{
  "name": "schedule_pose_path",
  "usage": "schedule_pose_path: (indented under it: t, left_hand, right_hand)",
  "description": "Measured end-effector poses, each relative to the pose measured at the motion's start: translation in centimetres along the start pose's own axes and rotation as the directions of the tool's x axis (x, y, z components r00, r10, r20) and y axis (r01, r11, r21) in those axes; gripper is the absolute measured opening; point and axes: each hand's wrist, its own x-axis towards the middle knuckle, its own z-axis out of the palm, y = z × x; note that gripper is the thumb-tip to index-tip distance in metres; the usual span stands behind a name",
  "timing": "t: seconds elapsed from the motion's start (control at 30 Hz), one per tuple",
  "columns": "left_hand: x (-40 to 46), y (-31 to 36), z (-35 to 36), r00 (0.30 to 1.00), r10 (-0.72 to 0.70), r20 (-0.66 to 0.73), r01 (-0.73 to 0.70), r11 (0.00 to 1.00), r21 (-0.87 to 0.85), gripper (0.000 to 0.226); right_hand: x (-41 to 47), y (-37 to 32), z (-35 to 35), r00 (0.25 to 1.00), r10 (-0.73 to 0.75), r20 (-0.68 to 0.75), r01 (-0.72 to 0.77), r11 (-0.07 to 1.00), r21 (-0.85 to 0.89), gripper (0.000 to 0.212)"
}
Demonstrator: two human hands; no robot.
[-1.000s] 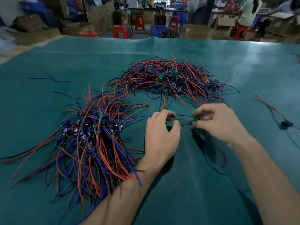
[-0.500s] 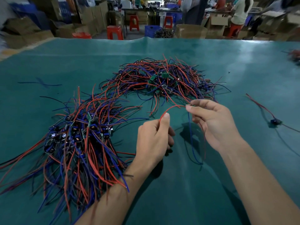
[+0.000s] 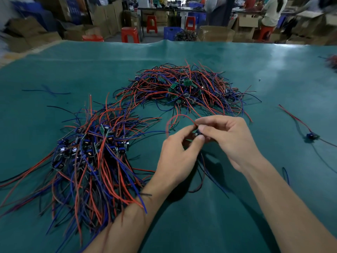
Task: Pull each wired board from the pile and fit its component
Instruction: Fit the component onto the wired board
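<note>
Above the green counter (image 3: 237,225), both hands are meeting at the centre. The left hand (image 3: 179,157) is pinching a small wired board (image 3: 189,141) from below, while the right hand (image 3: 226,137) is pinching a dark component (image 3: 197,133) against it. A red wire (image 3: 177,116) is looping toward 11 o'clock. One wire pile (image 3: 186,90) is lying at 12 o'clock, another pile (image 3: 91,152) at 9 o'clock.
</note>
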Motion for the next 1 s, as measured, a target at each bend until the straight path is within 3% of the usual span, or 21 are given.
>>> schedule_pose_path:
  t: [0.07, 0.2, 0.37, 0.5, 0.73, 0.87, 1.0]
  left_hand:
    - [0.0, -0.2, 0.0, 1.0, 0.026, 0.01, -0.026, 0.999, 0.044, 0.032]
    - [0.1, -0.6, 0.1, 1.0, 0.027, 0.006, -0.027, 0.999, 0.036, 0.023]
    - [0.0, -0.9, 0.3, 0.999, -0.041, 0.004, 0.041, 0.995, -0.091, 0.017]
    - [0.1, -0.8, 0.3, 0.996, -0.081, 0.039, 0.084, 0.992, -0.099, 0.025]
    - [0.2, -0.6, 0.2, 0.985, -0.17, 0.001, 0.168, 0.974, -0.149, 0.011]
    - [0.3, -0.6, 0.1, 0.988, -0.153, -0.037, 0.15, 0.986, -0.074, 0.018]
    - [0.2, -0.5, 0.1, 0.986, -0.165, -0.026, 0.164, 0.985, -0.058, 0.02]
  right_hand:
    - [0.0, 0.0, -0.1, 0.999, 0.044, 0.001, -0.043, 0.995, 0.087, 0.028]
    - [0.2, -0.1, -0.6, 0.953, 0.274, 0.132, -0.302, 0.9, 0.313, 0.054]
    - [0.4, -0.3, -1.3, 0.911, 0.331, 0.246, -0.395, 0.872, 0.291, 0.036]
    - [0.3, -0.2, -1.8, 0.916, 0.312, 0.254, -0.378, 0.884, 0.275, 0.028]
    - [0.2, -0.2, -1.9, 0.945, 0.232, 0.23, -0.3, 0.896, 0.328, 0.017]
    - [0.2, -0.3, -2.0, 0.959, 0.186, 0.212, -0.253, 0.898, 0.36, 0.014]
    - [0.3, -0.3, -1.9, 0.991, 0.129, 0.018, -0.13, 0.969, 0.211, 0.011]
